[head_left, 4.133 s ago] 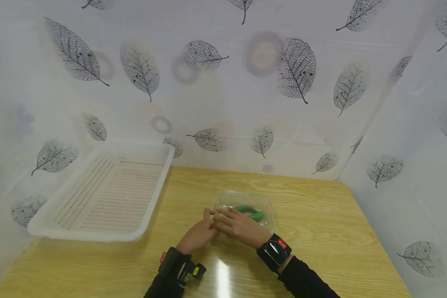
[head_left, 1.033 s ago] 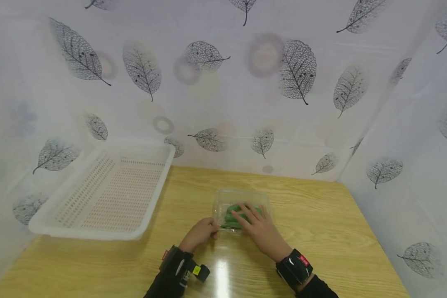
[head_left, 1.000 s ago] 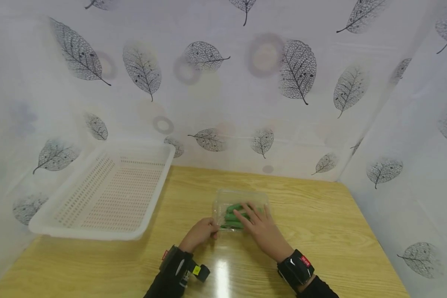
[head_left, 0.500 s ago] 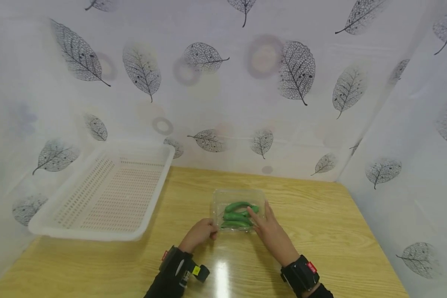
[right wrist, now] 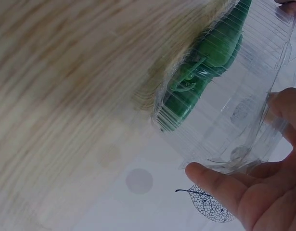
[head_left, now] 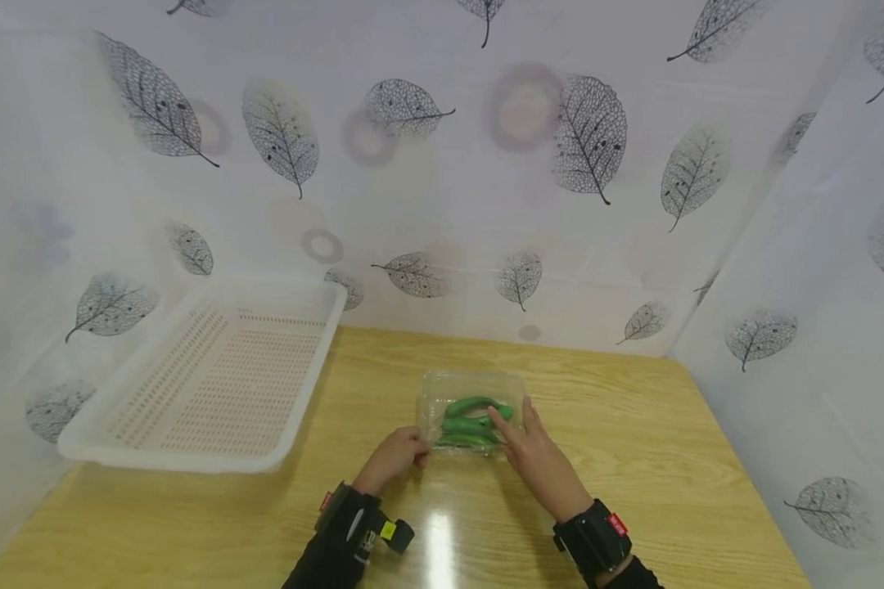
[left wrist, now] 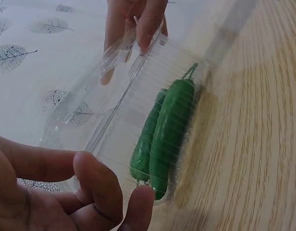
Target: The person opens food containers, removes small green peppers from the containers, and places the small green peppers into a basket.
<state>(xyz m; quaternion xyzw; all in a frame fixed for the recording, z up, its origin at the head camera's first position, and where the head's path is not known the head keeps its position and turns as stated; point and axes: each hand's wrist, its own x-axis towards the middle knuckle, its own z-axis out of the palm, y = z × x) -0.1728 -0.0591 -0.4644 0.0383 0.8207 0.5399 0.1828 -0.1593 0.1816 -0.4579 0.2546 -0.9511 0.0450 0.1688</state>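
Observation:
A clear plastic clamshell box (head_left: 436, 393) sits on the table with several green peppers (head_left: 471, 425) inside. Two of the peppers show through its ribbed front in the left wrist view. At the near left corner, my left hand (head_left: 394, 460) holds the box, its fingers (left wrist: 97, 180) curled at the edge and a fingertip low on the front wall. My right hand (head_left: 545, 470) grips the right end. One of its fingers rests over the lid, another runs down the right side, and a digit presses the seam in the right wrist view.
A large white perforated plastic basket (head_left: 295, 425) stands on the left of the wooden table (head_left: 597, 409). Behind and beside the table hangs a white curtain (head_left: 442, 196) printed with leaves.
My right hand has come off the peppers and lid and moved right to the box's right end, uncovering the peppers. My left hand has stayed at the left corner this last second.

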